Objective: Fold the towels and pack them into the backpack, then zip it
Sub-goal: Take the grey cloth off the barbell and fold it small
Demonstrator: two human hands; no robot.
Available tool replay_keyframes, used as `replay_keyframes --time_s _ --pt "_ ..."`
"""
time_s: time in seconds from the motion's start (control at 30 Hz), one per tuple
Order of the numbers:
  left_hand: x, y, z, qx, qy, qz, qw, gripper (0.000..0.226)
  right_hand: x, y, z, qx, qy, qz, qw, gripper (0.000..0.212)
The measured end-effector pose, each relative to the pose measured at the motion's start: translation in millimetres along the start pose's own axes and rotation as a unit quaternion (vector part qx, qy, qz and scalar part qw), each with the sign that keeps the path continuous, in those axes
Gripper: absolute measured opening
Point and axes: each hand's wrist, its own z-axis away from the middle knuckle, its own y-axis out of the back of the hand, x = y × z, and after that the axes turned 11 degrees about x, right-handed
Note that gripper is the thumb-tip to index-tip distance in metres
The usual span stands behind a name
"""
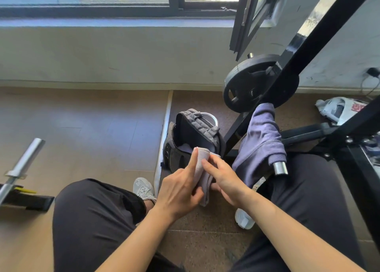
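Head view: folded towel [203, 153] pinched between left hand [181, 191] and right hand [225, 180], fingers half hiding it.

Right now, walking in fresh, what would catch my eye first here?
The left hand and right hand hold a folded towel at the centre, before an open grey backpack on the floor. To the right, a purple towel hangs over a bar, below a black weight plate.

Home gym, weight plate [257, 82], barbell [22, 165], steel rack [320, 31]
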Motion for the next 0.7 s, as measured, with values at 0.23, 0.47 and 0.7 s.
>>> replay_keyframes --time_s 0.23,0.47,0.7 --pt "-3.3 -1.1 2.6 -0.067 0.024 0.203 0.977 0.089 7.8 16.1 -11.6 0.127 0.036 0.065 0.989 0.021" --pt "-5.7 3.1 -8.5 0.008 0.274 0.394 0.877 0.081 -2.8 20.2 -12.2 0.094 0.041 -0.022 0.994 0.027" --pt "-6.0 1.2 -7.9 -0.156 0.356 0.532 0.752 0.076 -2.6 13.5 -7.0 0.065 0.080 -0.061 0.993 0.042"
